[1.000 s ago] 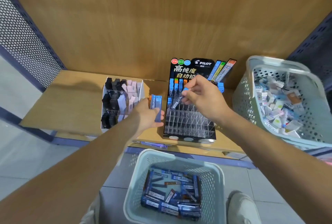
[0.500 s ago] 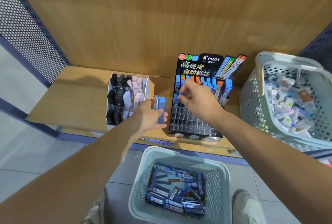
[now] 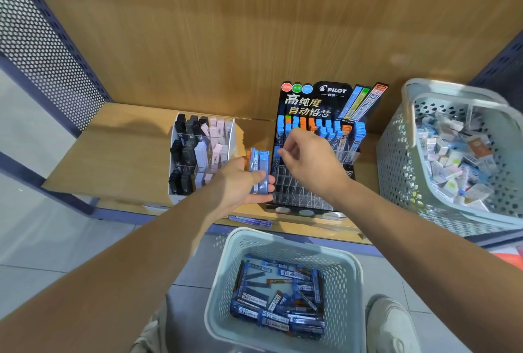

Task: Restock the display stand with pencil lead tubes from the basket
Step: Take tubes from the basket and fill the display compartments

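Wooden shelf point(image 3: 119, 160) carries most of it. At its right end sits a big pale perforated basket point(image 3: 396, 160) stuffed with small boxed bits, can't read what they are. Down on the floor, just in front of the shelf's front edge, is the smaller basket point(image 3: 283, 242) with a pile of blue pencil lead tubes point(image 3: 277, 307) lying loose in it.

The black Pilot display stand point(image 3: 314, 98) is at the front edge, middle-right. Its back rows are filled with blue and orange caps and the clear front slots are bare. Just left of it is a white organizer box point(image 3: 232, 137) with black, grey and pink items.

Left hand point(image 3: 240, 183) hovers beside the stand's left side, grip wrapped round a small bunch of tubes point(image 3: 261, 171) standing upright. Right hand point(image 3: 311, 160) is over the stand, grip pinching a single blue-capped tube point(image 3: 278, 151) at the left column.
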